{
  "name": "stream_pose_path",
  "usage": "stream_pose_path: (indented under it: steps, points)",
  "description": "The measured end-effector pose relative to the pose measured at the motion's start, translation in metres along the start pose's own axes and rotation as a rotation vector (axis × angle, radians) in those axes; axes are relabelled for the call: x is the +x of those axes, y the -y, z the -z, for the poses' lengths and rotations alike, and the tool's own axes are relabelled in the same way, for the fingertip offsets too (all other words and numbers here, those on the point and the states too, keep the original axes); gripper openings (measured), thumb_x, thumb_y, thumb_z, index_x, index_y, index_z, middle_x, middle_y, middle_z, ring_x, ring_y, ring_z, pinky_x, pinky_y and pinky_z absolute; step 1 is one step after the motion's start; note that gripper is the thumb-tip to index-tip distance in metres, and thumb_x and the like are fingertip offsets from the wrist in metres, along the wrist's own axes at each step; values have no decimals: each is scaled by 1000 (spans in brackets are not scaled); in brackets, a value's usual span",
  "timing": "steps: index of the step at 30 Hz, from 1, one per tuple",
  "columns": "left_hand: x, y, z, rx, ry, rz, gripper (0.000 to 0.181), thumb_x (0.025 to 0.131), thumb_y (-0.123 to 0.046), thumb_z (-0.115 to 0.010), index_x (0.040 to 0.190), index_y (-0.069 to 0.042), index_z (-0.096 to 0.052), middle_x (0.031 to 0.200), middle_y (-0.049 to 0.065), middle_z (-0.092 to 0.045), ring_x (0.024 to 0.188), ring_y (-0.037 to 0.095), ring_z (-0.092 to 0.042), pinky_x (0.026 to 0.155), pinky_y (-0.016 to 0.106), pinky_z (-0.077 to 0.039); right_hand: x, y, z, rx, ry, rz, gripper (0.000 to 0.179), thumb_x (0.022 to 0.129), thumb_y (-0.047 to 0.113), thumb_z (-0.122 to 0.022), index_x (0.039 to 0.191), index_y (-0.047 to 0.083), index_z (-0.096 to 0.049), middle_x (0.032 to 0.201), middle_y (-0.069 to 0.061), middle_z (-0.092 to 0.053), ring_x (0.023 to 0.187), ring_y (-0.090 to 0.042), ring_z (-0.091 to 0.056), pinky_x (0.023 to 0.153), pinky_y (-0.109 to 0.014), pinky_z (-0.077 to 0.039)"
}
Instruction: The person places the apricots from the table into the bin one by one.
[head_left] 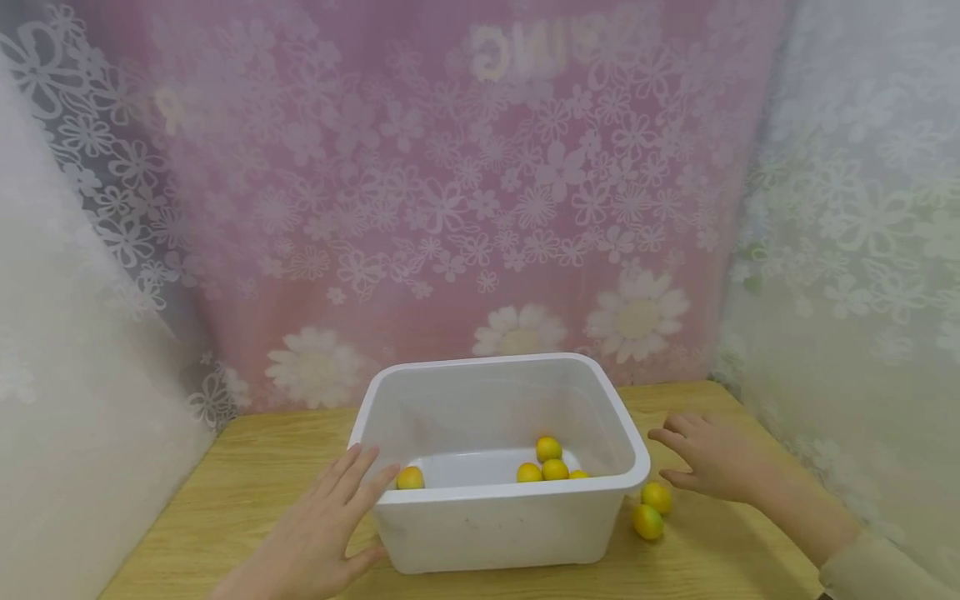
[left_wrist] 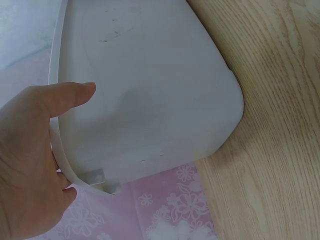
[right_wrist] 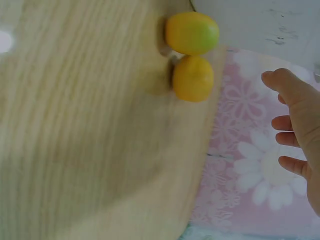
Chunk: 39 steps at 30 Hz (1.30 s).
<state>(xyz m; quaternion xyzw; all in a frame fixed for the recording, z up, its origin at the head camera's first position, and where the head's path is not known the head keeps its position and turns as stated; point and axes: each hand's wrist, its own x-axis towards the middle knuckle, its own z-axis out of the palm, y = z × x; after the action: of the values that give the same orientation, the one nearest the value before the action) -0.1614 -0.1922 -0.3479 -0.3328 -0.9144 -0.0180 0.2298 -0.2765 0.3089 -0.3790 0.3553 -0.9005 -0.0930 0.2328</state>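
Observation:
A white plastic tub (head_left: pixel 487 533) stands on the table, with several small round yellow-orange fruits (head_left: pixel 555 469) inside, most toward its right side and one at the front left. My left hand (head_left: pixel 315 517) is at the tub's front left corner, fingers extended across the rim and thumb in front of the outer wall (left_wrist: pixel 150 90). Whether it touches is hard to tell. To the right of the tub hovers my right hand (head_left: pixel 712 454), empty, its fingers spread and loosely bent. Below it two fruits lie touching on the table, a yellow-green one (right_wrist: pixel 192 33) and a yellow-orange one (right_wrist: pixel 193 78).
The light wooden table (head_left: pixel 247 475) reaches back to a pink flowered curtain (head_left: pixel 450 208). Pale flowered curtains hang along the left (head_left: pixel 90 350) and right (head_left: pixel 855 317) sides, close to the table's edges.

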Motion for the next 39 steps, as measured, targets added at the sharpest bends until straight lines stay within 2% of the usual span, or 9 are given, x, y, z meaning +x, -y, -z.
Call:
stream_pose_path:
  steps: [5, 11, 18, 22, 26, 28, 29, 33, 39]
  points:
    - [1, 0, 0, 17, -5, 8, 85, 77, -43, -72, 146, -15, -32, 146, 17, -35, 133, 36, -34, 109, 17, 12, -8, 5, -22, 43, -33, 45, 48, 67, 38, -79, 106, 13, -64, 91, 2, -56, 81, -19, -54, 67, -38, -46]
    - [0, -2, 1, -28, 47, 51, 84, 77, -40, -72, 147, -16, -31, 149, 16, -31, 136, 34, -30, 108, 17, 10, -17, 8, -39, 62, -36, 77, 53, 63, 36, -80, 107, 13, -63, 90, 4, -54, 81, -16, -51, 64, -35, -46]
    - [1, -1, 1, -13, 19, 29, 84, 76, -40, -73, 145, -15, -33, 148, 17, -33, 134, 36, -32, 108, 16, 13, -21, 17, -51, 101, 67, 1, 43, 68, 36, -77, 104, 17, -62, 88, 8, -52, 80, -13, -48, 63, -32, -43]
    - [0, -1, 0, -13, 22, 35, 82, 78, -42, -71, 145, -14, -34, 148, 17, -32, 134, 36, -32, 108, 17, 12, -22, 21, -56, 112, 61, -18, 38, 68, 33, -77, 99, 19, -61, 85, 8, -51, 78, -13, -48, 61, -30, -40]
    - [0, -3, 0, -17, 39, 53, 81, 79, -43, -70, 146, -16, -33, 149, 15, -32, 135, 34, -31, 114, 34, -14, -23, 23, -58, 111, 50, -12, 36, 67, 30, -78, 97, 19, -60, 85, 7, -52, 77, -14, -49, 61, -32, -41]
    - [0, -3, 1, -24, 52, 66, 81, 79, -44, -69, 146, -18, -32, 150, 14, -31, 136, 33, -30, 113, 37, -17, -23, 23, -60, 117, 64, -13, 37, 68, 30, -78, 98, 19, -60, 85, 6, -52, 78, -15, -49, 61, -33, -41]
    - [0, -3, 1, -29, 57, 72, 81, 80, -44, -69, 147, -18, -32, 150, 14, -30, 136, 33, -30, 113, 37, -17, -23, 22, -60, 119, 73, -17, 37, 68, 30, -78, 99, 19, -60, 86, 6, -52, 78, -15, -49, 61, -33, -41]
    - [0, -3, 1, -35, 47, 69, 81, 79, -43, -69, 146, -18, -31, 149, 16, -30, 135, 34, -31, 110, 18, 8, -22, 20, -60, 132, 93, -35, 36, 70, 32, -77, 100, 18, -62, 85, 7, -52, 77, -13, -47, 60, -29, -38]
    - [0, -3, 1, -21, 35, 57, 81, 79, -44, -69, 146, -16, -32, 148, 17, -32, 134, 36, -32, 108, 15, 13, -25, 13, -56, 160, 74, -63, 40, 72, 40, -76, 101, 15, -66, 83, 10, -48, 75, -10, -44, 58, -25, -33]
